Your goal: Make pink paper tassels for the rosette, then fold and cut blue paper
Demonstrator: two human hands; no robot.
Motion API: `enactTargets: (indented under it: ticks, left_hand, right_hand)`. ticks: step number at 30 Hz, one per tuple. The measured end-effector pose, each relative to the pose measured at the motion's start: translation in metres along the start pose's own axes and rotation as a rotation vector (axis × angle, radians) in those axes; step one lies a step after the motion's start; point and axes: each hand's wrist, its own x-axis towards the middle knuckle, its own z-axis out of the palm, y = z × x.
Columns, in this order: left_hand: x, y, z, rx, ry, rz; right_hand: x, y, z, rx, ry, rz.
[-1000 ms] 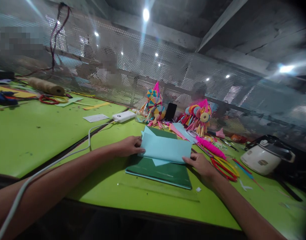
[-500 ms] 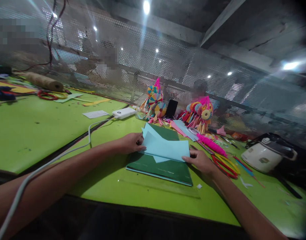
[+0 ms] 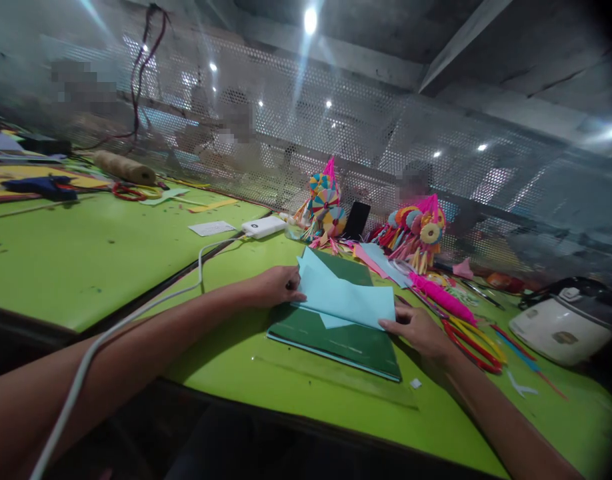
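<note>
A light blue paper sheet (image 3: pixel 346 297), partly folded, lies on a dark green cutting mat (image 3: pixel 336 337) on the lime green table (image 3: pixel 286 380). My left hand (image 3: pixel 276 287) pinches the sheet's left edge with curled fingers. My right hand (image 3: pixel 419 330) holds the sheet's right corner, fingers closed on it. The fold lifts the sheet slightly off the mat between both hands.
Red-handled scissors (image 3: pixel 473 343) and a pink tassel (image 3: pixel 443 297) lie right of my right hand. Colourful paper ornaments (image 3: pixel 323 207) (image 3: pixel 419 230), a black phone (image 3: pixel 356 220) and a white power bank (image 3: pixel 263 227) with cable stand behind. A white cooker (image 3: pixel 561 327) sits far right. A mesh screen backs the table.
The light blue sheet has been pressed lower toward the mat. Both hands stay on its ends. The view has shifted slightly, so everything sits a bit further right.
</note>
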Motion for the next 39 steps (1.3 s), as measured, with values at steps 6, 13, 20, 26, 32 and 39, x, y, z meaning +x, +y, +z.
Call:
enactTargets:
  ticks: [6,13,20,26,32,39]
  left_hand:
    - [-0.0018,0.0047,-0.0012,0.053,-0.010,0.024]
    - [-0.0035,0.0089,-0.0030,0.103,-0.022,0.098]
    - [-0.0028,0.0034,-0.0001,0.119,-0.008,0.074]
    - [-0.0031,0.0060,-0.0009,0.117,-0.006,0.107]
    - [-0.0025,0.0051,-0.0015,0.092,-0.007,0.097]
    - [-0.0011,0.0025,-0.0011,0.078,-0.002,0.096]
  right_hand:
    - [-0.0013,-0.0006,0.0004,-0.016,0.016,-0.017]
    - [-0.0026,-0.0032,0.0004,-0.018,0.015,0.006]
    - [-0.0014,-0.0019,-0.0003,-0.005,0.022,-0.008]
    - [-0.0021,-0.0035,-0.0019,0.050,0.027,0.021]
    - [-0.0010,-0.0060,-0.0055,0.031,0.012,0.000]
    - [0.0006,-0.0071,-0.0065,-0.066,0.010,0.009]
